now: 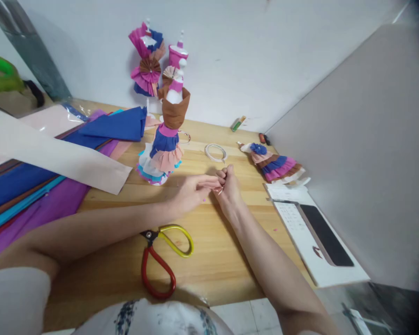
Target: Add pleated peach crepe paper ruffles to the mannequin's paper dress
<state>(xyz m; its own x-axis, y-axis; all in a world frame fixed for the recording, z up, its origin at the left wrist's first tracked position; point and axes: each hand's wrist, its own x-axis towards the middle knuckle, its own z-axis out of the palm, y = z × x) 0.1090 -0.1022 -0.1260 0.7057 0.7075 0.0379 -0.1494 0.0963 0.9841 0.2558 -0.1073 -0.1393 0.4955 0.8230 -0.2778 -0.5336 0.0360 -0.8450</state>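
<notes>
My left hand reaches in from the left, its fingers pressed together against the other hand. My right hand is closed like a fist, thumb uppermost. A small pinkish bit shows where the two meet, mostly covered by fingers, so I cannot tell what it is. Just beyond them a roll of narrow white tape lies flat, its near end close to my right knuckles. Left of the hands stands a doll figure in tiered crepe paper, brown on top. Scissors with one yellow and one red handle lie nearer my body.
Coloured crepe paper sheets cover the left side. Two more paper-decorated figures, one with a pink-and-blue top, stand by the wall. A paper-dressed doll lies at right, beyond a white board. A partition bounds the right.
</notes>
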